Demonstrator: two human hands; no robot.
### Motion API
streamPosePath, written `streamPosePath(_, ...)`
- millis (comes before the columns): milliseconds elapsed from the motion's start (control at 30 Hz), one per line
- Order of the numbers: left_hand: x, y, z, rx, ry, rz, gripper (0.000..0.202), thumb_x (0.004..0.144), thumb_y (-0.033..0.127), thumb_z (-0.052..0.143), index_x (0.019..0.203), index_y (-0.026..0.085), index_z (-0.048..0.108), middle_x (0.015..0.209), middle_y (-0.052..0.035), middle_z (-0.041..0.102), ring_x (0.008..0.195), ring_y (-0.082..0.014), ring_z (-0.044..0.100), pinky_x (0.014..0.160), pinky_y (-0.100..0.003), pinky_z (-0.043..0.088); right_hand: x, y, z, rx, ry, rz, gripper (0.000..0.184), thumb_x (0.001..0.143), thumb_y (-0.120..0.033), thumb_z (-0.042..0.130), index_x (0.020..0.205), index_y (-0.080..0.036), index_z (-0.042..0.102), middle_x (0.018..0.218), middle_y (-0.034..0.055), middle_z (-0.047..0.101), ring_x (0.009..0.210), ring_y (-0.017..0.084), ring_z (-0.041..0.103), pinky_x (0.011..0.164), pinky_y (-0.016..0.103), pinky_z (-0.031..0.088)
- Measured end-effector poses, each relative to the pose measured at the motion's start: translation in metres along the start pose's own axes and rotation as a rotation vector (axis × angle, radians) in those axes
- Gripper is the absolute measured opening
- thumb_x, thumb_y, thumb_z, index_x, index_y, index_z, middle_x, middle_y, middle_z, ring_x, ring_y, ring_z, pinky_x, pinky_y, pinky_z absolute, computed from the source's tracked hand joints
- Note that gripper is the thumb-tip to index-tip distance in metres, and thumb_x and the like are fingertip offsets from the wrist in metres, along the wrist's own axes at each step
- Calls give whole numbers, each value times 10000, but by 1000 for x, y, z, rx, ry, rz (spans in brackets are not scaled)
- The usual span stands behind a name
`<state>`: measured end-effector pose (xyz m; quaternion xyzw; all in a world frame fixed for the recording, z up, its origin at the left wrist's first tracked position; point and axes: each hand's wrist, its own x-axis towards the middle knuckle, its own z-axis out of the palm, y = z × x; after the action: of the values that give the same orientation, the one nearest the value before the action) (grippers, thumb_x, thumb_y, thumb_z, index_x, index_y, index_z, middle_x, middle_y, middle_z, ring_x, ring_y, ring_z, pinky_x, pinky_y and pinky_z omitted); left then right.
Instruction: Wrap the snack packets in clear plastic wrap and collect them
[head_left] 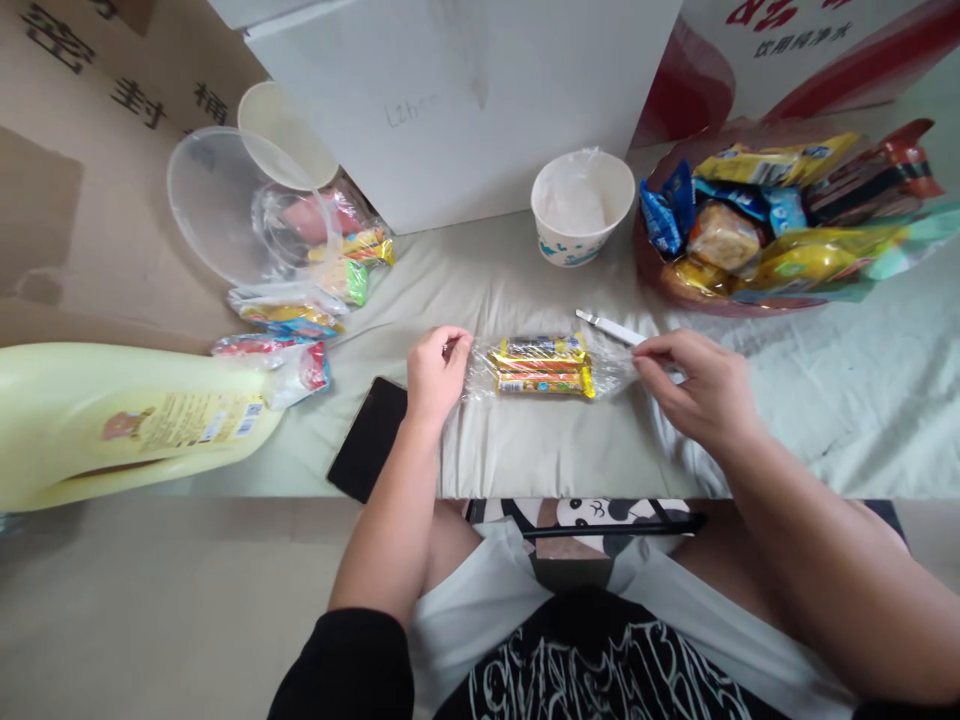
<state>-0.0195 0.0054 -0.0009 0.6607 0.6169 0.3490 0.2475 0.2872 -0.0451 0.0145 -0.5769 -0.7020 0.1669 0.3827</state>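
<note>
A clear plastic bag (541, 366) with yellow snack bars inside lies flat on the cloth-covered surface (525, 450) in front of me. My left hand (435, 370) is closed, pinching the bag's left end. My right hand (694, 385) is closed on the bag's right end, fingers pinched together. A white pen-like tool (611, 327) lies just behind my right hand.
A black phone (369, 438) lies left of my left hand. Packed snack bags (296, 320) and a clear container with lid (225, 205) sit at the left, beside a yellow bottle (112, 420). A paper cup (581, 205) and a red bag of snacks (780, 225) stand behind.
</note>
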Motion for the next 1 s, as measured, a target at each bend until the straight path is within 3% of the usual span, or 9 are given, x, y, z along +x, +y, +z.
streamPosePath(167, 0, -5, 0, -15, 108, 54, 199, 972, 339, 515, 874, 192, 608, 822, -37, 653, 741, -149, 601, 700, -267, 473, 1, 5, -3, 35, 179, 200, 71, 869, -288, 620, 851, -234, 663, 783, 18, 700, 697, 175, 654, 668, 330, 526)
streamPosePath(300, -1, -6, 2, -74, 159, 59, 284, 1011, 462, 475, 906, 213, 560, 723, 12, 549, 600, -122, 503, 618, -261, 426, -1, 9, -3, 100, 244, 258, 94, 901, -311, 607, 900, -228, 650, 780, 9, 670, 662, 153, 622, 640, 312, 505)
streamPosePath(433, -3, -3, 3, -145, 97, 67, 374, 1019, 564, 411, 907, 225, 520, 689, 26, 528, 576, -120, 492, 596, -259, 412, 1, 9, -1, 34, 171, 163, 118, 879, -299, 606, 961, -234, 661, 824, 24, 636, 694, 167, 603, 644, 331, 517)
streamPosePath(600, -2, 1, 2, -52, 14, 111, 381, 1012, 548, 432, 872, 217, 559, 677, 18, 526, 597, -128, 497, 601, -262, 406, 2, 6, 0, -92, 164, -66, 213, 831, -321, 684, 1033, -254, 673, 991, 85, 629, 921, 248, 634, 815, 430, 550)
streamPosePath(767, -2, 2, 2, 50, 62, 157, 235, 890, 433, 658, 930, 202, 652, 957, -53, 600, 767, -155, 571, 724, -292, 486, 3, 7, 3, -155, 82, -57, 321, 840, -302, 653, 1157, -260, 642, 1174, 118, 672, 1085, 301, 641, 944, 495, 522)
streamPosePath(867, -2, 3, 3, 87, 18, 167, 145, 859, 345, 685, 869, 201, 682, 967, -52, 609, 806, -164, 595, 761, -301, 507, 4, 10, 5, -179, 74, 3, 296, 854, -294, 632, 1146, -252, 648, 987, 81, 711, 887, 258, 662, 832, 442, 533)
streamPosePath(1000, -2, 4, 2, 49, 60, 179, 164, 919, 301, 601, 831, 194, 688, 913, -45, 609, 740, -141, 582, 672, -268, 490, 4, 7, 4, -144, 82, -12, 71, 881, -270, 596, 886, -258, 666, 725, 26, 647, 707, 208, 622, 697, 373, 499)
